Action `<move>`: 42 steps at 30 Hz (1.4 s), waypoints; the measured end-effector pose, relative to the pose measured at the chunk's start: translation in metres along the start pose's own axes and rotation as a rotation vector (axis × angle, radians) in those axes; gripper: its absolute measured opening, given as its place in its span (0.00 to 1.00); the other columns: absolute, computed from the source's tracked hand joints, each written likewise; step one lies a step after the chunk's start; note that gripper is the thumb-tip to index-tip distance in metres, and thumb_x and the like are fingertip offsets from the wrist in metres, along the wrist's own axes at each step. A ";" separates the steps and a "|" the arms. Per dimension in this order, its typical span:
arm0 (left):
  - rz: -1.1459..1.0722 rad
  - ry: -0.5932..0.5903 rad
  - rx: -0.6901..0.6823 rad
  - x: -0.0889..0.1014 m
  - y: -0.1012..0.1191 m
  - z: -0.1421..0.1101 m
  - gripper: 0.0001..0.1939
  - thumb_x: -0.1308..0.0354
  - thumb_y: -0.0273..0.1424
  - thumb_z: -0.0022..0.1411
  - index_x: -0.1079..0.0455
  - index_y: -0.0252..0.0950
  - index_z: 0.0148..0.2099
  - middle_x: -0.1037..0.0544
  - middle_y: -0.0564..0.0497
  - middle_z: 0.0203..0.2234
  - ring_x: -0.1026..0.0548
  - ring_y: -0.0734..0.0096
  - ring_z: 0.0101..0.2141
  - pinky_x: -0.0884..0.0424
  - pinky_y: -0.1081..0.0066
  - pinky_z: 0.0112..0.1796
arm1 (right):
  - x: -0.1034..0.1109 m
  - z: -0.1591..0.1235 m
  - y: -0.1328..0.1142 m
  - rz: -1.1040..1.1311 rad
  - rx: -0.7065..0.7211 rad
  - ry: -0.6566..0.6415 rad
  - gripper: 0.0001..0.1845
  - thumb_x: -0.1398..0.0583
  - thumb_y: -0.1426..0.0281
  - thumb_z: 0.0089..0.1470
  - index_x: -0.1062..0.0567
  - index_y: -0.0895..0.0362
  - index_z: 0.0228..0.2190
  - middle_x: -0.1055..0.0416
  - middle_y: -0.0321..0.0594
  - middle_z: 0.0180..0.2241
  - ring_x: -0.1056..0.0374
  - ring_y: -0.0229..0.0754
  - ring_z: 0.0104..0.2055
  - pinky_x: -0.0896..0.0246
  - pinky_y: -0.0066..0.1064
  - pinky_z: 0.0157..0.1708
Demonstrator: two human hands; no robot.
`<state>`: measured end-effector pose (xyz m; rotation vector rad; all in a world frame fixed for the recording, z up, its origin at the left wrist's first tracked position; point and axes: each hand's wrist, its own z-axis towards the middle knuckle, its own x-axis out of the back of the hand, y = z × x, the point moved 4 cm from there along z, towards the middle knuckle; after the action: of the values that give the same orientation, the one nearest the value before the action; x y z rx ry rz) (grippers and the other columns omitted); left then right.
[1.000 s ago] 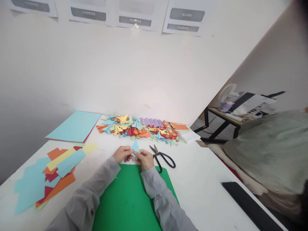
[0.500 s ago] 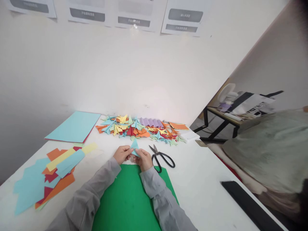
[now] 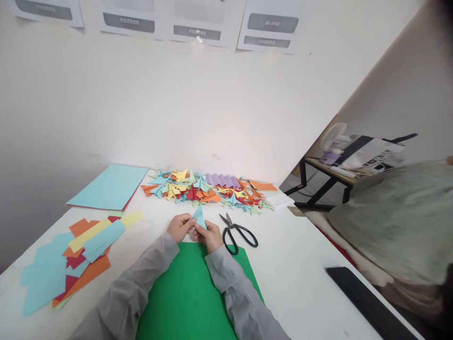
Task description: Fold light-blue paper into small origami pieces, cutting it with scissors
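Observation:
A small light-blue piece of folded paper point(image 3: 199, 217) with a pointed top is pinched between both hands above the far edge of a green sheet point(image 3: 187, 288). My left hand point(image 3: 180, 227) is closed on its left side, thumb and fingers pressed together. My right hand point(image 3: 211, 235) grips its lower right part. The fingers cover the paper's lower portion. Just right of my right hand lie black-handled scissors point(image 3: 236, 232), blades slightly apart and pointing away. Behind the hands stretches a pile of small folded paper planes point(image 3: 193, 191) in several colours.
Loose coloured paper pieces point(image 3: 49, 269) lie at the left, with large blue sheets point(image 3: 109, 186) behind them. Purple pleated paper point(image 3: 222, 180) rests against the wall. A black strip point(image 3: 368, 302) lies along the right edge. Beyond it is a person in a pale green garment point(image 3: 399, 217).
The blue paper has turned slightly in the fingers, its point now leaning a little right. My right fingers have shifted lower on it. The rest stays put.

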<state>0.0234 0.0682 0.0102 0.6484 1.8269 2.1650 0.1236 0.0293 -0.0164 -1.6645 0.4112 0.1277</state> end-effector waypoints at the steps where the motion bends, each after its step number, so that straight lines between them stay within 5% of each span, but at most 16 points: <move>1: 0.000 0.006 -0.002 0.000 0.000 0.000 0.15 0.50 0.39 0.49 0.42 0.33 0.19 0.41 0.59 0.11 0.43 0.82 0.14 0.46 0.78 0.17 | 0.000 0.000 0.000 0.010 0.005 -0.004 0.14 0.37 0.63 0.32 0.32 0.61 0.18 0.34 0.33 0.13 0.41 0.30 0.13 0.47 0.22 0.13; 18: 0.089 0.106 -0.023 -0.002 -0.003 0.001 0.15 0.51 0.38 0.50 0.45 0.34 0.18 0.41 0.58 0.11 0.42 0.80 0.16 0.46 0.77 0.19 | -0.001 0.003 0.009 0.164 0.022 0.028 0.11 0.35 0.67 0.30 0.31 0.61 0.17 0.33 0.32 0.13 0.42 0.29 0.13 0.46 0.21 0.15; 27: 0.117 0.105 -0.012 -0.001 -0.001 -0.001 0.15 0.52 0.39 0.50 0.47 0.35 0.18 0.42 0.59 0.10 0.42 0.80 0.15 0.46 0.77 0.19 | 0.000 0.003 0.006 0.013 0.040 0.048 0.13 0.37 0.64 0.33 0.34 0.61 0.17 0.37 0.30 0.10 0.45 0.29 0.10 0.51 0.22 0.11; 42: 0.026 0.125 0.000 0.000 0.002 -0.002 0.15 0.50 0.38 0.49 0.44 0.34 0.18 0.41 0.59 0.09 0.43 0.82 0.13 0.46 0.78 0.17 | -0.001 0.002 0.005 0.083 0.018 0.086 0.15 0.36 0.65 0.32 0.37 0.60 0.13 0.39 0.29 0.08 0.48 0.28 0.09 0.54 0.21 0.09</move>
<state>0.0225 0.0664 0.0119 0.5510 1.8892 2.2697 0.1216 0.0312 -0.0212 -1.6393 0.5450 0.1135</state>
